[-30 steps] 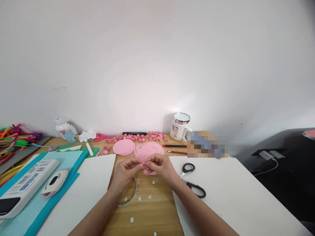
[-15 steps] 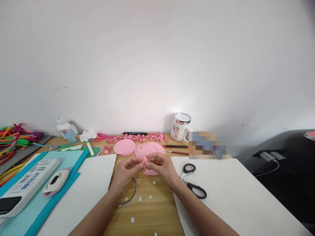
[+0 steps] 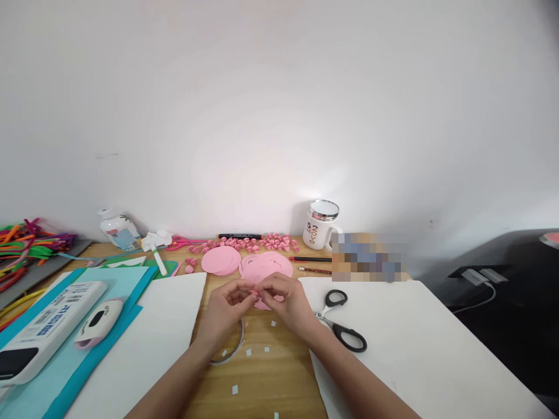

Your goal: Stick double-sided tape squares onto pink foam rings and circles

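Note:
My left hand (image 3: 229, 302) and my right hand (image 3: 283, 299) meet over the middle of the table. Both are closed in a pinch around a small pink paper piece (image 3: 254, 294), mostly covered by the fingers. Just beyond them lie pink paper circles (image 3: 221, 260) in a stack and a looser heap of pink paper (image 3: 267, 263). Behind these, many small pink paper curls (image 3: 244, 244) are gathered in a row. A roll of tape (image 3: 240, 343) lies partly under my left wrist. Scissors with black handles (image 3: 349, 337) rest on white paper beside my right forearm.
Small white paper bits (image 3: 248, 352) are scattered on the wooden table (image 3: 271, 384). A white mug (image 3: 322, 227) stands at the back, near pencils (image 3: 312, 259). On the left are teal sheets (image 3: 87, 372), a white boxy device (image 3: 52, 331), a bottle (image 3: 117, 230) and coloured pipe cleaners (image 3: 35, 250).
My fingertips have closed further over the pink paper piece, so less of it shows. My hands have turned slightly and stay in nearly the same spot.

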Demonstrator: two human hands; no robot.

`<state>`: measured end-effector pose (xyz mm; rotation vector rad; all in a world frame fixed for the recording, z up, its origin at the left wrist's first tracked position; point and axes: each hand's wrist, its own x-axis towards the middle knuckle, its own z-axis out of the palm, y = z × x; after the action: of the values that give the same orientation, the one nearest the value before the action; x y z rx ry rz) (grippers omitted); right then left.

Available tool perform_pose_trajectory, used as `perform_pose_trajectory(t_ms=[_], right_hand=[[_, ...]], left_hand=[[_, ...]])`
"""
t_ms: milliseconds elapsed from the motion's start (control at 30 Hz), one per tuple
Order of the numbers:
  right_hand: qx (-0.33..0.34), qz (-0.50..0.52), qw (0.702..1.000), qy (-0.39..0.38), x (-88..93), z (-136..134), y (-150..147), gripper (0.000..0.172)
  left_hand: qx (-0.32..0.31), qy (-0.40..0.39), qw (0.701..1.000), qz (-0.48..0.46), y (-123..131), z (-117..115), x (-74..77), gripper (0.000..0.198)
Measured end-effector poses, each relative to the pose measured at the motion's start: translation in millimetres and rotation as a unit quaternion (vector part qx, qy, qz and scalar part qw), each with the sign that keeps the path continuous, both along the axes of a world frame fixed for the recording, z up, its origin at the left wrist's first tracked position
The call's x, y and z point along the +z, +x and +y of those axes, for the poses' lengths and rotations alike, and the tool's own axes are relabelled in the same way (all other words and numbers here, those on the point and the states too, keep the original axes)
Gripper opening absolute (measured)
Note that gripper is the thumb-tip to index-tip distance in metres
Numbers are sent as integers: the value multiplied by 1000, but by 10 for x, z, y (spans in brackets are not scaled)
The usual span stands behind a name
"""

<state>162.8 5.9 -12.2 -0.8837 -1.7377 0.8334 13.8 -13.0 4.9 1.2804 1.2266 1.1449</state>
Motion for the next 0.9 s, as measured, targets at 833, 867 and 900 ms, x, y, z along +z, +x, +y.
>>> perform_pose_trajectory(t_ms=[833, 867, 900], right_hand=[[25, 121, 988, -97, -12, -23, -77, 14], [22, 118, 988, -101, -22, -22, -82, 13], [19, 119, 987, -103, -30, -23, -88, 13]], left_hand=[[70, -22, 997, 10, 2, -12, 92, 13], [67, -5, 998, 21, 3, -14, 87, 12], [64, 12, 997, 33, 4, -16, 80, 10]])
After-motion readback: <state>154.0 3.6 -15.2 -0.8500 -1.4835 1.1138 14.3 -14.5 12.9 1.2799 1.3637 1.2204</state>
